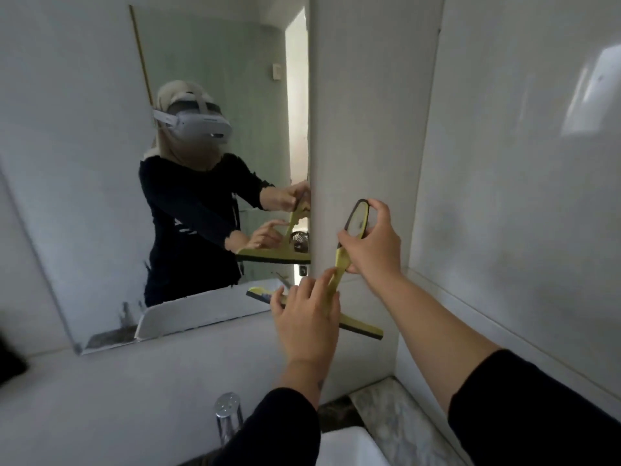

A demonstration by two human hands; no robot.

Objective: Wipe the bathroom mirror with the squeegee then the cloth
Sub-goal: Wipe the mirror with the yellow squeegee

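Observation:
A yellow-green squeegee (359, 219) with a black-edged handle and a black rubber blade is held in front of the tiled wall, just right of the mirror (215, 79). My right hand (373, 243) grips its handle near the top. Lower down, my left hand (307, 321) lies over the neck and blade with its fingers spread, hiding the blade's middle. The blade's ends stick out to both sides of that hand. The mirror reflects a person with a headset and both hands on the squeegee. No cloth is in view.
A chrome tap (228, 415) stands at the bottom, beside a white basin rim (349, 445). A marbled counter (386, 412) fills the right corner. Glossy white tiled walls (521, 163) close in on the right. A dark object (8, 361) sits at the left edge.

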